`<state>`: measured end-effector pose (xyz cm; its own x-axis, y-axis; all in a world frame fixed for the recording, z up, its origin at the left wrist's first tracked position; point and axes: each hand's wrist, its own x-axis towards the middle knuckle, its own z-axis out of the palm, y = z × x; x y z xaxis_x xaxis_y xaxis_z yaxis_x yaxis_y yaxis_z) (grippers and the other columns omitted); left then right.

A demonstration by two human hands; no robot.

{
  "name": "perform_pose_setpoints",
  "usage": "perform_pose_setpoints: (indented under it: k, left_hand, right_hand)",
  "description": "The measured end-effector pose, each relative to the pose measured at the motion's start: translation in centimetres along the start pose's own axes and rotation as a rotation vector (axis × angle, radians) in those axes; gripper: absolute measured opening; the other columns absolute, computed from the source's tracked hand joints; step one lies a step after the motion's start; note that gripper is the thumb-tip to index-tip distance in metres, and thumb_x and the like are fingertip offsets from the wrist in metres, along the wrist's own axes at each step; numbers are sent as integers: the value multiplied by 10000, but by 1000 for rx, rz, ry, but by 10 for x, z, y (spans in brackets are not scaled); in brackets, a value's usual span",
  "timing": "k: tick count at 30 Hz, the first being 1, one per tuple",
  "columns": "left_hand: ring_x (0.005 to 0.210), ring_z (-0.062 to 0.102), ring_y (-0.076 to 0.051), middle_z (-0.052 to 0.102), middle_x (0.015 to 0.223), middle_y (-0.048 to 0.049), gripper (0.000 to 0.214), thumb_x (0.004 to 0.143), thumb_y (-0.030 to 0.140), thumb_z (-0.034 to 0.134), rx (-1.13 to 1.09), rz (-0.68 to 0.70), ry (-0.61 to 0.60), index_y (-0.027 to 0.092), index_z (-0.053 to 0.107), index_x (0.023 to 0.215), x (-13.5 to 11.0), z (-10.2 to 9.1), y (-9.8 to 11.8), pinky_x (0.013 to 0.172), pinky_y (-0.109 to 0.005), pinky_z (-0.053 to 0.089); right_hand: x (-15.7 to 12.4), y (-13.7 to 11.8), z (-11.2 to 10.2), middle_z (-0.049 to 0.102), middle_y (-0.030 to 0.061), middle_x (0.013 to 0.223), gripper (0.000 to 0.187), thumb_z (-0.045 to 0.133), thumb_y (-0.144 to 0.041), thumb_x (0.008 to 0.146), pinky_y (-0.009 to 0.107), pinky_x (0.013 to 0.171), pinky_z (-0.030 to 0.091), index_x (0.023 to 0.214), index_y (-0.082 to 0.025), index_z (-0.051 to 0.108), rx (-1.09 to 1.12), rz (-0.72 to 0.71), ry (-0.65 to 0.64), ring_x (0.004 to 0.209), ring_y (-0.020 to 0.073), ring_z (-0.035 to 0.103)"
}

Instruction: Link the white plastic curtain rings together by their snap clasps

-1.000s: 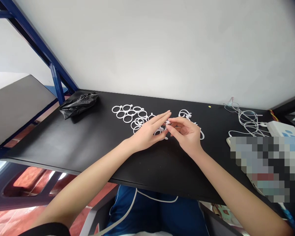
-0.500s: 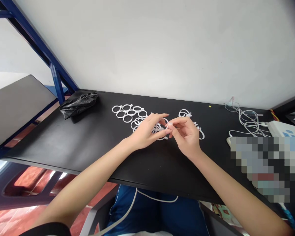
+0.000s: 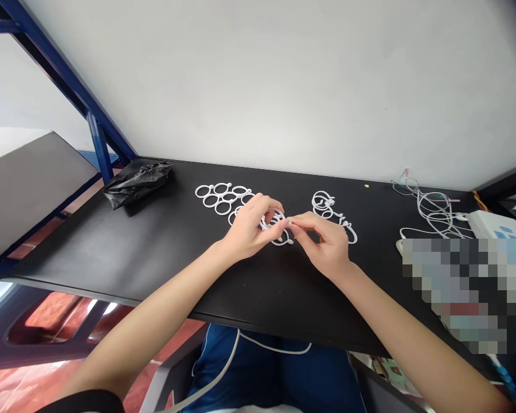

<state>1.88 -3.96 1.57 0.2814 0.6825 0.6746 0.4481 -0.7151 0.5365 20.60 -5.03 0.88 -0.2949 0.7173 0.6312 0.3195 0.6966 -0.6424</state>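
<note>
A white curtain ring [image 3: 278, 210] with a small tab is pinched between my two hands above the black desk. My left hand [image 3: 248, 230] curls round the ring's left side, thumb and fingers closed on it. The thumb and forefinger of my right hand [image 3: 329, 241] grip the ring's small end piece at the right. Several like white rings [image 3: 218, 199] lie flat behind and left of my left hand, which hides part of them. Other white rings [image 3: 287, 243] lie under the hands. Beyond my right hand, a smaller group of white rings [image 3: 322, 201] is partly hidden.
A crumpled black plastic bag [image 3: 138, 184] lies at the desk's [image 3: 155, 246] far left. On the right are tangled white cables [image 3: 438, 215], glasses [image 3: 406, 184], a white box [image 3: 499, 232] and a blurred-out object [image 3: 464, 292]. A white wall [image 3: 258, 86] closes the back.
Both hands have shifted slightly left with the ring. My left fingers have curled in more round it. More of the ring group at the right now shows.
</note>
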Motion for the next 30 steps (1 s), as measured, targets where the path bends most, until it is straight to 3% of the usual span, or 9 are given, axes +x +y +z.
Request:
perform_pose_setpoints:
  k: [5,11,19,24,30]
  left_hand:
    - [639,459,-136,464,622,22,289,975,431,445,-17,40,16,185,558,873,0,1,2,638,-274,417]
    - [631,432,-128,444,633,26,200,964,331,473,-54,93,40,175,556,872,-2,4,3,623,-263,407]
    - [607,438,-128,441,617,27,251,975,380,428,-59,65,43,187,543,863,-4,6,5,639,-283,432]
    - [594,424,-116,425,611,43,185,960,319,468,-91,70,46,185,540,855,-4,7,6,684,-288,433]
    - [592,417,-112,426,601,46,155,939,286,500,-136,76,43,183,544,832,-4,8,7,630,-261,401]
  right_hand:
    - [0,3,-2,687,36,784,156,497,-273,965,315,611,514,913,-242,641,-84,-103,-65,670,166,621]
    - [0,4,-3,587,10,708,230,387,-268,1006,276,569,454,818,-242,516,-138,-110,-162,604,140,543]
    - [-2,5,-3,563,-1,701,215,386,-267,1009,277,575,446,829,-245,501,-84,-114,-162,595,141,532]
    - [-4,6,-2,556,-9,697,199,392,-253,1009,268,557,430,848,-243,508,-70,-133,-143,573,132,514]
    - [-5,6,2,499,-22,691,149,397,-196,1012,241,531,399,912,-227,503,-32,-222,-113,561,112,473]
